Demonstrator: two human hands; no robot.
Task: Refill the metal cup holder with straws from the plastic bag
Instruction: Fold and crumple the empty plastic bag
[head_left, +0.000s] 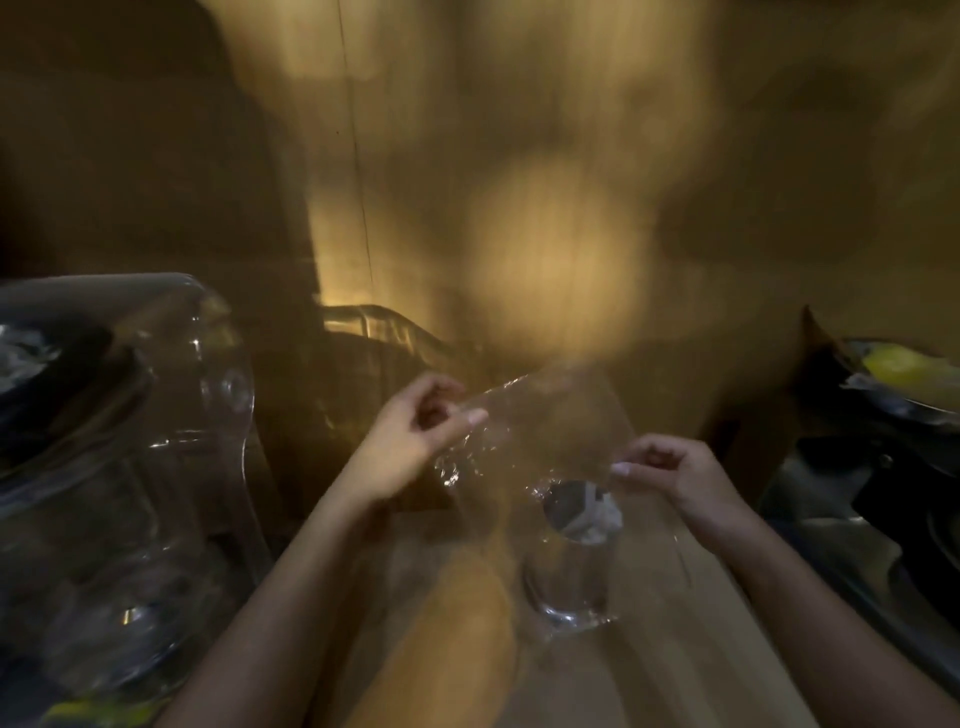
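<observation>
The picture is dim and blurred by motion. A clear plastic bag is stretched between both hands above the wooden counter. My left hand pinches its upper left edge. My right hand pinches its right edge. Under the bag stands a shiny metal cup holder, seen through the plastic, with something white at its mouth. No straws can be made out in the bag.
A large clear plastic container fills the left side. A clear lid or box lies behind the hands. Dark equipment and a bowl with something yellow stand at the right. A wooden wall rises behind.
</observation>
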